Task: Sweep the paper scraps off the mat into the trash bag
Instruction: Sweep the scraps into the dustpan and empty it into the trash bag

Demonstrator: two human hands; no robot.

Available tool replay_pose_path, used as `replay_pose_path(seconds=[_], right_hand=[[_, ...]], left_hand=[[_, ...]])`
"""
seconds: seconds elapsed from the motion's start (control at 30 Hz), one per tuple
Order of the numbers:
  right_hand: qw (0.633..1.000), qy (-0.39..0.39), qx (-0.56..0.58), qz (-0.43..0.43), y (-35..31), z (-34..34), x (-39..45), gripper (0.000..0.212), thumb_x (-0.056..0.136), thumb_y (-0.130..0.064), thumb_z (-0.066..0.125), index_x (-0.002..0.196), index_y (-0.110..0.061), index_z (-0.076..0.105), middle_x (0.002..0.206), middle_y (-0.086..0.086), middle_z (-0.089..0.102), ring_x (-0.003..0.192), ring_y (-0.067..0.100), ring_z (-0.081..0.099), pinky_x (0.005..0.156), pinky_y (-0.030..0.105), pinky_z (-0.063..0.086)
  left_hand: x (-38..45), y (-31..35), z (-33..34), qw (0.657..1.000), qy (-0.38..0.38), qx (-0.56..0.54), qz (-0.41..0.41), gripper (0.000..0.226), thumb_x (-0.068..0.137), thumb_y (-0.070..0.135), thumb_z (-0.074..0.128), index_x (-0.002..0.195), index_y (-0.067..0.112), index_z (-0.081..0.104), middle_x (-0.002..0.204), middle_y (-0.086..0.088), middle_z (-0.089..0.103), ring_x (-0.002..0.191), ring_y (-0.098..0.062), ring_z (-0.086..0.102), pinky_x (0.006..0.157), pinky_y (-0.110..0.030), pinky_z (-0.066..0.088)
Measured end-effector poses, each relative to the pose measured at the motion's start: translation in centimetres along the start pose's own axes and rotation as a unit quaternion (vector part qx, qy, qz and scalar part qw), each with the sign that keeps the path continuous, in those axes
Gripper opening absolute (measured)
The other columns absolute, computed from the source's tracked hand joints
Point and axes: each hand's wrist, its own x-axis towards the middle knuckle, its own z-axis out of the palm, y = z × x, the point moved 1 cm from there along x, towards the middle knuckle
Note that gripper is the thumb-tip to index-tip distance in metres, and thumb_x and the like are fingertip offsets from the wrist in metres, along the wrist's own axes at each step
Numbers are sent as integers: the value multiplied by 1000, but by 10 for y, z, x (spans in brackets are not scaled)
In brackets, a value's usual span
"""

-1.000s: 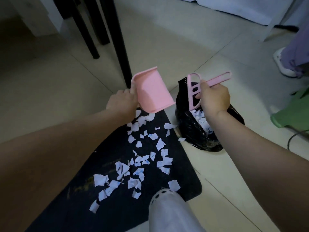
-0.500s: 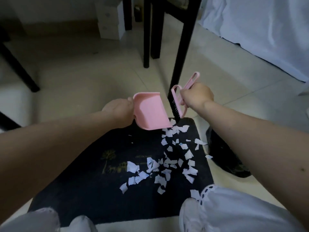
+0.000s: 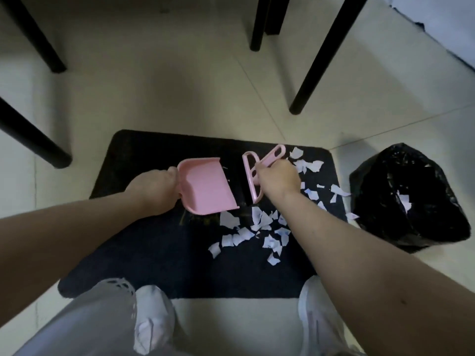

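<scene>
With the left hand [image 3: 154,191] grasping the pink dustpan [image 3: 205,187] and the right hand [image 3: 279,179] grasping the brush [image 3: 250,176], a hasty stroke may scatter the paper scraps [image 3: 257,227] on the mat's [image 3: 154,253] right side onto the floor [image 3: 180,86], short of the trash bag [image 3: 408,196].

Bare forearms, light grey trousers [image 3: 84,327] with eyelet trim, and 2 white shoes [image 3: 151,317]

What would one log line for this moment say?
left hand: holds dustpan, empty | right hand: holds brush | paper scraps: on mat | trash bag: right of mat
</scene>
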Motion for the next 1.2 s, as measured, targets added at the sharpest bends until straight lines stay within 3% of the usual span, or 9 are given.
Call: replay_pose_path(seconds=[0.2, 0.37, 0.47, 0.63, 0.77, 0.9, 1.0, 1.13, 1.2], right_hand=[[997, -1, 7, 83, 53, 53, -5, 38, 92, -36, 49, 68, -9, 61, 72, 3, 67, 55, 20, 56, 49, 25, 37], [992, 21, -52, 111, 86, 77, -23, 46, 95, -36, 46, 54, -14, 44, 54, -1, 48, 48, 14, 44, 45, 24, 29], [989, 26, -106, 97, 100, 90, -34, 44, 97, -36, 43, 59, -12, 47, 56, -2, 48, 51, 14, 46, 45, 23, 28], [986, 41, -141, 74, 98, 117, -42, 37, 99, -34, 39, 72, -13, 53, 59, -2, 47, 63, 21, 51, 56, 27, 35], [990, 15, -120, 71, 86, 135, -51, 36, 99, -33, 39, 72, -13, 51, 57, -5, 44, 57, 17, 48, 52, 26, 31], [994, -29, -87, 52, 72, 152, -65, 42, 96, -37, 45, 69, -9, 60, 62, 2, 57, 60, 22, 56, 59, 29, 41], [996, -66, -50, 36, 59, 159, -74, 45, 94, -36, 48, 60, -9, 57, 65, 8, 60, 62, 25, 56, 63, 28, 40], [999, -11, -24, 25, 55, 152, -66, 47, 94, -37, 48, 69, -1, 66, 68, 11, 66, 64, 28, 61, 65, 33, 48], [999, 34, -14, 40, 61, 141, -54, 47, 96, -36, 45, 65, -4, 61, 61, 7, 61, 58, 26, 60, 56, 32, 48]], left_hand=[[-1, -13, 73, 998, -52, -10, 22, 22, 95, 29, 47, 108, 11, 44, 91, -6, 59, 72, -18, 48, 59, -33, 42], [-8, -39, 109, 997, -26, 14, 66, 27, 94, 31, 46, 114, 13, 46, 92, -4, 61, 73, -17, 46, 60, -31, 36], [-19, -57, 127, 995, -16, 17, 99, 30, 88, 28, 55, 113, 11, 52, 80, -4, 62, 68, -22, 55, 54, -31, 34], [-38, -67, 148, 989, -16, 84, 117, 45, 60, 17, 82, 98, 2, 64, 58, -3, 61, 48, -22, 55, 41, -26, 32], [-42, -61, 158, 991, -36, 101, 78, 55, 83, 18, 59, 133, -2, 46, 95, -7, 69, 81, -26, 63, 59, -31, 36], [-41, -63, 164, 990, -35, 119, 67, 58, 85, 19, 57, 137, -2, 43, 99, -8, 70, 86, -27, 63, 62, -33, 42], [-38, -61, 167, 991, -14, 105, 78, 59, 92, 27, 48, 142, 1, 32, 113, -5, 65, 100, -24, 59, 73, -33, 43], [-37, -60, 168, 991, -38, 107, 71, 59, 95, 30, 40, 146, 6, 20, 124, -2, 57, 110, -20, 54, 82, -30, 42], [-38, -61, 168, 993, -40, 93, 61, 57, 94, 30, 43, 144, 7, 24, 119, -3, 59, 107, -21, 55, 79, -31, 43]])
